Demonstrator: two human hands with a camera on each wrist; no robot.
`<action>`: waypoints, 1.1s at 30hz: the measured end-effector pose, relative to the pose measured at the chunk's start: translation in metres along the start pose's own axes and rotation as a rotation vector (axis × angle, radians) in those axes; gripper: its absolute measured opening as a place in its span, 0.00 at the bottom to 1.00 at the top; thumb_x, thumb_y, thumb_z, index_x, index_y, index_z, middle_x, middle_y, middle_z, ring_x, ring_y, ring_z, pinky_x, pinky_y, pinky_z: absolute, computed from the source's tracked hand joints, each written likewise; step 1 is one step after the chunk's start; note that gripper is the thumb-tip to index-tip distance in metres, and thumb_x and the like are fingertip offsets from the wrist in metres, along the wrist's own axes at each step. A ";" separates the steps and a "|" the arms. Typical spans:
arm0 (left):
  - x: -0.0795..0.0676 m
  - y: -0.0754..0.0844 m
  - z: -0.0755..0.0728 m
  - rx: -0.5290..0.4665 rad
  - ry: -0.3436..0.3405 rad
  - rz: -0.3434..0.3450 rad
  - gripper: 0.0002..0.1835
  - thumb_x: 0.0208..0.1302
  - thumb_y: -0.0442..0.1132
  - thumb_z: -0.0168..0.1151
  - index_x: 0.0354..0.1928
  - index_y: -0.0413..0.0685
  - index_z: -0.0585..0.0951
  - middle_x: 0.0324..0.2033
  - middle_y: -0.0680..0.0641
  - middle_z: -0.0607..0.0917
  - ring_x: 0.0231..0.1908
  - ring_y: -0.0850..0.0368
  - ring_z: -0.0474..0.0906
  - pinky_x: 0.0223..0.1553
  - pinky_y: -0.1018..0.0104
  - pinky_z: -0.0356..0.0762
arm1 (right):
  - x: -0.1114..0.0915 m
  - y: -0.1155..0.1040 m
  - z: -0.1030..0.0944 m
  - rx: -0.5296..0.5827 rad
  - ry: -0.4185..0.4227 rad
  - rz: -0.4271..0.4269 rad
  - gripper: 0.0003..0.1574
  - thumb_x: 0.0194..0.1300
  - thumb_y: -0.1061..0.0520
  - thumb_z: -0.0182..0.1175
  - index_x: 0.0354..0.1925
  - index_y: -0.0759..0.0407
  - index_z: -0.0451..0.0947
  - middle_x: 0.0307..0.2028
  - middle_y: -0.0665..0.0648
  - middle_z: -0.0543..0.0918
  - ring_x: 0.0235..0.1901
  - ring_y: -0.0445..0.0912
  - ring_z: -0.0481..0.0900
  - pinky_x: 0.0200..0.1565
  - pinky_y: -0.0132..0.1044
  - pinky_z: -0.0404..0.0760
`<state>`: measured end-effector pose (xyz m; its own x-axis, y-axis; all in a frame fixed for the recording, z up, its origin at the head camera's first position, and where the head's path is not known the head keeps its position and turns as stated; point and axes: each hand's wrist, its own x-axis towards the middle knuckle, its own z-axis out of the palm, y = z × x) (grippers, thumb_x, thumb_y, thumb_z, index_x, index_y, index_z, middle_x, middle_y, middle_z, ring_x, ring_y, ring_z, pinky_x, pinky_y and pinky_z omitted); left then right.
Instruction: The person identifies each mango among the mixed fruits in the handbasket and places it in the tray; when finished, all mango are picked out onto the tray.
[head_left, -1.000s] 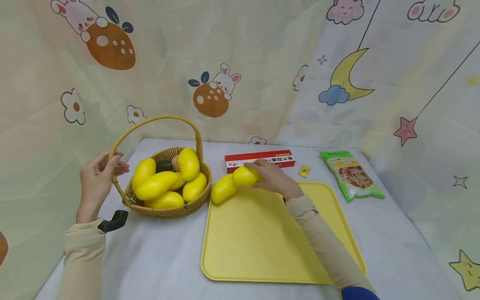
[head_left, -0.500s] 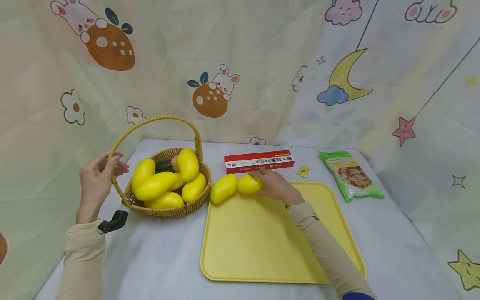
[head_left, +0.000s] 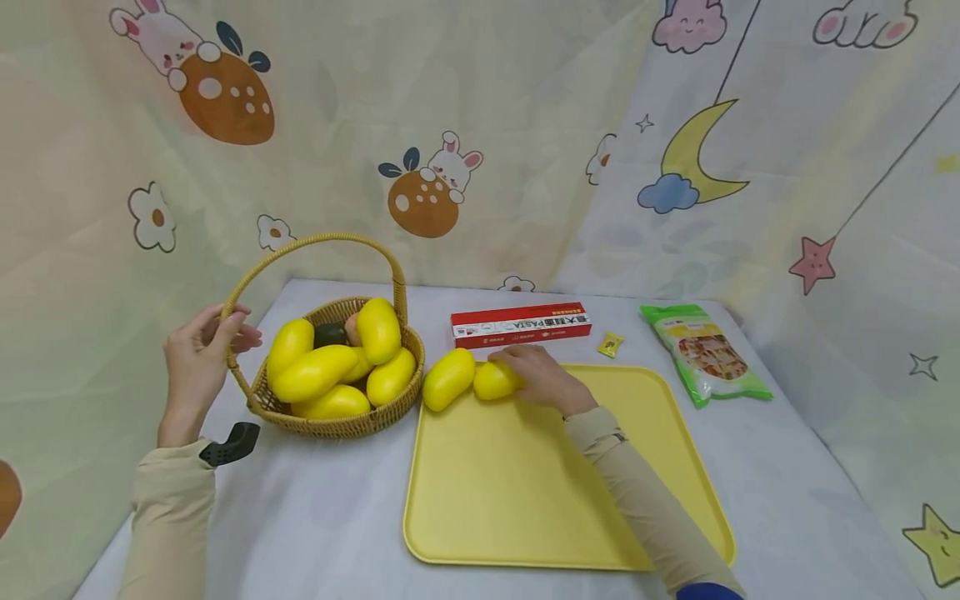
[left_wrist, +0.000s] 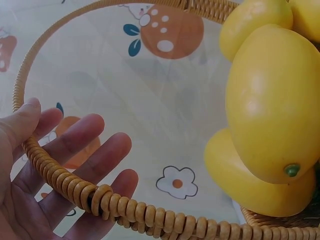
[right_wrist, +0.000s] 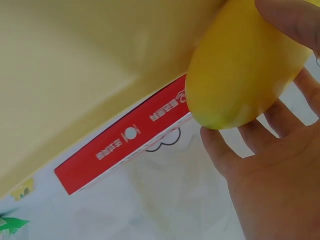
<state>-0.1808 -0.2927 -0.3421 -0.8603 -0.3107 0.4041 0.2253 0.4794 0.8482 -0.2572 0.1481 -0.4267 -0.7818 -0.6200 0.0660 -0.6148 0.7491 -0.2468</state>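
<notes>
Your right hand grasps a yellow fruit between thumb and fingers at the far left of the yellow tray, just right of a loose fruit; whether the held one rests on the tray, you cannot tell from here. Its skin looks smooth and likely slippery, so spread your fingertips wide round its belly, and mind the neighbour, which a nudge could roll left against the basket. Your left hand loosely holds the left side of the handle, thumb on one face and fingers, only slightly bent, behind it; that light hold seems enough for steadying, though a firmer one would suit any tilt of the piled load. Beyond the tray, the red box reads "PASTA" beside Chinese characters (your right wrist camera sees white ones on its red face, too soft to read surely). The green-edged bag at the far right and the small yellow packet carry printing too small to make out.
</notes>
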 end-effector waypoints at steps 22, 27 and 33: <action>-0.001 -0.002 -0.001 0.004 0.002 0.012 0.13 0.69 0.48 0.55 0.44 0.48 0.81 0.23 0.64 0.83 0.26 0.70 0.82 0.33 0.82 0.78 | 0.012 -0.011 0.003 -0.068 -0.050 -0.034 0.45 0.52 0.65 0.70 0.66 0.50 0.66 0.63 0.56 0.71 0.63 0.52 0.67 0.67 0.49 0.63; -0.001 -0.002 -0.001 0.003 0.003 0.010 0.13 0.69 0.48 0.56 0.45 0.47 0.81 0.23 0.64 0.83 0.26 0.70 0.82 0.33 0.82 0.78 | 0.014 -0.018 -0.004 -0.055 -0.025 -0.066 0.45 0.52 0.57 0.73 0.66 0.51 0.67 0.63 0.57 0.72 0.63 0.53 0.67 0.67 0.50 0.64; 0.000 -0.001 -0.001 0.003 0.002 0.016 0.13 0.69 0.48 0.56 0.44 0.47 0.81 0.23 0.64 0.83 0.26 0.70 0.81 0.33 0.83 0.78 | 0.025 -0.036 -0.016 -0.071 -0.027 -0.120 0.44 0.54 0.52 0.72 0.66 0.52 0.67 0.61 0.57 0.73 0.61 0.53 0.70 0.64 0.48 0.68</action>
<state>-0.1802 -0.2943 -0.3431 -0.8558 -0.3045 0.4182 0.2377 0.4864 0.8407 -0.2566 0.1094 -0.4008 -0.6998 -0.7114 0.0642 -0.7102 0.6833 -0.1695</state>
